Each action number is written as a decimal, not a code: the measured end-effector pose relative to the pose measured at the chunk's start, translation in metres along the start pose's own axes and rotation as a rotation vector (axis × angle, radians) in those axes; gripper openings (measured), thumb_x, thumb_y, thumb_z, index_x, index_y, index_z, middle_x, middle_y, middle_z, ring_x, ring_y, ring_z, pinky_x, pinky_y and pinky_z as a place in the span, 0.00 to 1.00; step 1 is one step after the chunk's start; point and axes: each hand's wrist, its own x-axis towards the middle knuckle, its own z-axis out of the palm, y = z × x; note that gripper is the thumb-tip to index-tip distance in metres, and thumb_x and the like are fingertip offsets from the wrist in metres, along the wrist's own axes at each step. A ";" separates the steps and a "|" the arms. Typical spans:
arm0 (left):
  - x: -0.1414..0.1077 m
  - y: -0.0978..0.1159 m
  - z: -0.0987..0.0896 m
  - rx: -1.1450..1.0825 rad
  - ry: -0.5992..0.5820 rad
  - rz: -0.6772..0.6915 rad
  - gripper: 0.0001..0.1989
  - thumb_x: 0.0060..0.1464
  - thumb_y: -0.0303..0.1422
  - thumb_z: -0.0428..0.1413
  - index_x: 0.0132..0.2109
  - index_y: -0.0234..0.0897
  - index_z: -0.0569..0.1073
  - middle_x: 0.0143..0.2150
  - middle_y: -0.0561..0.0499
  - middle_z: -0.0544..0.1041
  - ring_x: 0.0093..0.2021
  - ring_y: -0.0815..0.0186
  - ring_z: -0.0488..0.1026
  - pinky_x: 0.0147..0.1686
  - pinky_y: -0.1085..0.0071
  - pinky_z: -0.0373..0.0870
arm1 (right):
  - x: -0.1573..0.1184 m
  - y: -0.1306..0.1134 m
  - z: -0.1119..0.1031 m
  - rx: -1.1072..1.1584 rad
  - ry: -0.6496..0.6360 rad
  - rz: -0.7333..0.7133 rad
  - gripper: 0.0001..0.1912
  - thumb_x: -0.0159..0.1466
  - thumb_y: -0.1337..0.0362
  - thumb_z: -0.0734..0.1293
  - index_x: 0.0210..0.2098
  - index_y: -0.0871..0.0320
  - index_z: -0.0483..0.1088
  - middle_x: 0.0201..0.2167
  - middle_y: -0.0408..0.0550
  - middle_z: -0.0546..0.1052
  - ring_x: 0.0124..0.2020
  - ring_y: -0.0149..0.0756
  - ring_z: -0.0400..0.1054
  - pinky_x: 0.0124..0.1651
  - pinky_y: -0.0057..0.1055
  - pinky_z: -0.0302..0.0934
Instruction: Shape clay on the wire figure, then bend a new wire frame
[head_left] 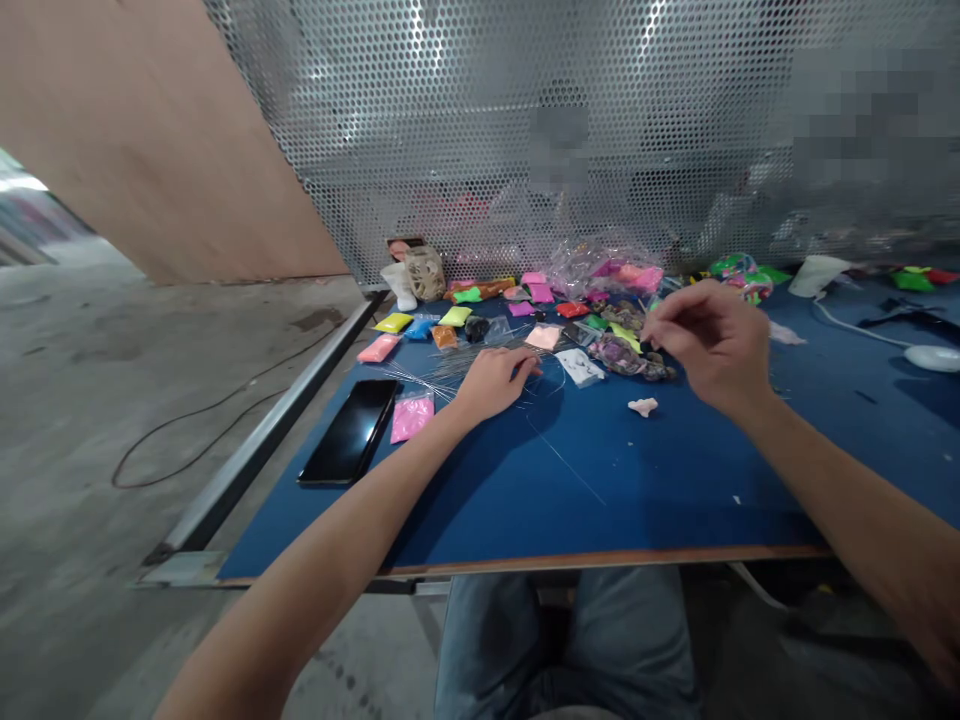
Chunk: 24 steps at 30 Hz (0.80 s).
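Observation:
My left hand (495, 382) rests low over the blue tabletop, at the near end of a spread of thin metal wires (435, 385). Its fingers reach forward, loosely bent, with a gap to the thumb and no object visible between them. Raised above the table, my right hand (709, 340) has its thumb and forefinger pinched together; anything between the tips is too small to make out. Below and left of it lies a small pale lump of clay (643, 407). One fine wire (566, 460) lies apart, nearer the table's front edge.
A black phone (350, 432) and a pink clay packet (412, 418) lie on the left. Several coloured packets, a crumpled clear bag (592, 265) and a carved pale ornament (425, 272) stand toward the perforated metal screen (465, 130). A white cabled device (932, 357) sits on the right.

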 end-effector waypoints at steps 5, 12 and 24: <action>-0.001 -0.001 0.001 0.056 -0.014 0.022 0.15 0.69 0.34 0.46 0.45 0.40 0.79 0.40 0.50 0.84 0.44 0.61 0.79 0.48 0.64 0.70 | 0.014 0.020 0.004 0.159 0.334 -0.079 0.14 0.65 0.54 0.68 0.48 0.46 0.65 0.28 0.39 0.71 0.26 0.33 0.66 0.31 0.34 0.63; -0.001 -0.002 0.003 0.021 -0.010 0.025 0.16 0.69 0.34 0.46 0.45 0.38 0.79 0.40 0.50 0.84 0.43 0.62 0.79 0.48 0.65 0.70 | 0.017 0.026 -0.001 0.087 0.366 -0.107 0.14 0.68 0.56 0.67 0.53 0.45 0.70 0.32 0.44 0.74 0.27 0.35 0.66 0.33 0.37 0.63; -0.002 0.008 0.000 0.060 -0.021 0.017 0.15 0.70 0.32 0.44 0.53 0.38 0.73 0.42 0.51 0.84 0.47 0.63 0.80 0.51 0.64 0.71 | 0.002 0.033 0.007 -0.105 -0.421 0.121 0.05 0.63 0.59 0.71 0.35 0.54 0.76 0.32 0.45 0.80 0.31 0.35 0.71 0.36 0.34 0.64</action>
